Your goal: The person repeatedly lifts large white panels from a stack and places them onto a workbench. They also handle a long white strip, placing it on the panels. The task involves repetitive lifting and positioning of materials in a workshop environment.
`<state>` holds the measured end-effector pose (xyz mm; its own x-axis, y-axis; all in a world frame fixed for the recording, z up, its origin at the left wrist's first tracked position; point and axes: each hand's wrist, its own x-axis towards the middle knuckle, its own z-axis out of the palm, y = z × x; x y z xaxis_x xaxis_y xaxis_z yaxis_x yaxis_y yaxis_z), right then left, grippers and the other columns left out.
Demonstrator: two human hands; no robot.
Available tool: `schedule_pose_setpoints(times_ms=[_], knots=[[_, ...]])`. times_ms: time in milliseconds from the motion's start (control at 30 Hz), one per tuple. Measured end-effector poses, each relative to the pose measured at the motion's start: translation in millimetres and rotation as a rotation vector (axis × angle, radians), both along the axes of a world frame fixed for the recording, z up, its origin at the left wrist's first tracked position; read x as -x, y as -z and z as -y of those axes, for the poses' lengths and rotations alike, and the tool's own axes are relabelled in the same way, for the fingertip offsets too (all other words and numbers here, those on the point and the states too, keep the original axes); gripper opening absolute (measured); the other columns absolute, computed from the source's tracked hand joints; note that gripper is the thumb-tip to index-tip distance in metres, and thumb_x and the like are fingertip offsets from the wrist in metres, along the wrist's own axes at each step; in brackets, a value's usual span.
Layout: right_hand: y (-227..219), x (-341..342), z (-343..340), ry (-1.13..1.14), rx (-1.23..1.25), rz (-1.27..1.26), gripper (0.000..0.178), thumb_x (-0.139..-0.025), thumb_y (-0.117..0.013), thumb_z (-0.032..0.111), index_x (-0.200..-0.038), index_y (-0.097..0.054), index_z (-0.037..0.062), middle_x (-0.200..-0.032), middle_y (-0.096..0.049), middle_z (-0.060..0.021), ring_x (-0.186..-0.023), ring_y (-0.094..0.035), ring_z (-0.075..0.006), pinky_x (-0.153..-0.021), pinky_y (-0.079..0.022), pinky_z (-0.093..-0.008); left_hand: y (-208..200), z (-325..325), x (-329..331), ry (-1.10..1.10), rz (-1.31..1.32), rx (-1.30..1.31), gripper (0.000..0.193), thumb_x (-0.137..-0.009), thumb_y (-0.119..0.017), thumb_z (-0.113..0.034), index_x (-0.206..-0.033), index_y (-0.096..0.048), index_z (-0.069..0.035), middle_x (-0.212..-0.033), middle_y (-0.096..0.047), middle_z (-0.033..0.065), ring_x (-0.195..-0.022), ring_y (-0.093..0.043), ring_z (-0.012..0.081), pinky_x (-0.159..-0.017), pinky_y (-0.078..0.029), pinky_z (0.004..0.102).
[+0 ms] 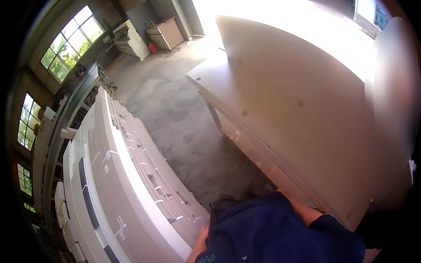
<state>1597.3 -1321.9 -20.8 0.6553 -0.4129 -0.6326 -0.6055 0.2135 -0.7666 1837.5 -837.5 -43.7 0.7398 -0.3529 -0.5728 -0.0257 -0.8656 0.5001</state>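
Observation:
My left hand (204, 233) hangs low beside my dark blue shirt (272, 230), next to the near end of a long stack of wrapped flat cartons (118, 175). I cannot tell whether it touches them. Its fingers are small and partly hidden, and no held thing shows. My right forearm runs along the shirt's other side, beside the worktable, and only part of my right hand (282, 193) shows at the shirt's edge. Its fingers are hidden. On the worktable lies a large pale board (298, 127) with a few dark spots.
Concrete floor (180, 127) runs between the carton stack and the worktable. A long machine bench (83, 94) stands under the left windows. At the back are a wooden cabinet (169, 34), a red container (152, 47) and a pale machine (133, 41). A blurred pale shape (392, 92) blocks the right edge.

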Motion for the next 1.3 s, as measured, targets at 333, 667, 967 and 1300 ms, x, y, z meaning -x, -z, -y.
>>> schedule_pose_setpoints(times_ms=[333,667,967,1300], knots=[[-31.0,-43.8,-29.2,0.585,0.117,-0.597,0.028,-0.074,-0.059,0.022,-0.093,-0.067,0.0026,-0.082,-0.067,-0.0160,-0.079,-0.065,-0.0244,-0.073,-0.051,-0.0347,-39.3,164.6,-258.8,0.190,-0.375,0.000,0.034,-0.087,-0.049,-0.031,-0.108,-0.054,-0.004,-0.092,-0.062,0.0117,-0.078,-0.060,0.0257,-0.066,-0.048,0.0381],[-77.6,-256.0,-94.3,0.947,0.069,-0.461,0.031,-0.076,-0.061,0.028,-0.096,-0.067,0.0048,-0.093,-0.068,-0.0120,-0.088,-0.064,-0.0260,-0.079,-0.049,-0.0344,-87.5,416.8,-615.8,-0.133,-0.446,0.315,0.045,-0.090,-0.045,-0.032,-0.124,-0.043,-0.003,-0.116,-0.053,0.0147,-0.099,-0.054,0.0279,-0.082,-0.045,0.0420],[-33.8,-366.1,-14.0,1.085,-0.134,-0.364,0.020,-0.081,-0.059,0.019,-0.094,-0.062,0.0032,-0.081,-0.063,-0.0094,-0.066,-0.059,-0.0160,-0.059,-0.049,-0.0301,-149.9,544.8,-702.1,-0.238,-0.470,0.823,0.040,-0.090,-0.049,-0.031,-0.119,-0.046,-0.004,-0.104,-0.052,0.0089,-0.087,-0.049,0.0213,-0.077,-0.042,0.0357],[-13.0,-460.9,54.6,1.092,-0.093,-0.240,0.014,-0.084,-0.057,0.016,-0.093,-0.059,0.0058,-0.074,-0.060,-0.0041,-0.061,-0.056,-0.0138,-0.053,-0.046,-0.0287,-133.0,561.6,-787.1,-0.355,-0.463,0.645,0.025,-0.089,-0.051,-0.026,-0.105,-0.050,-0.007,-0.090,-0.057,0.0078,-0.073,-0.055,0.0187,-0.062,-0.046,0.0324]])
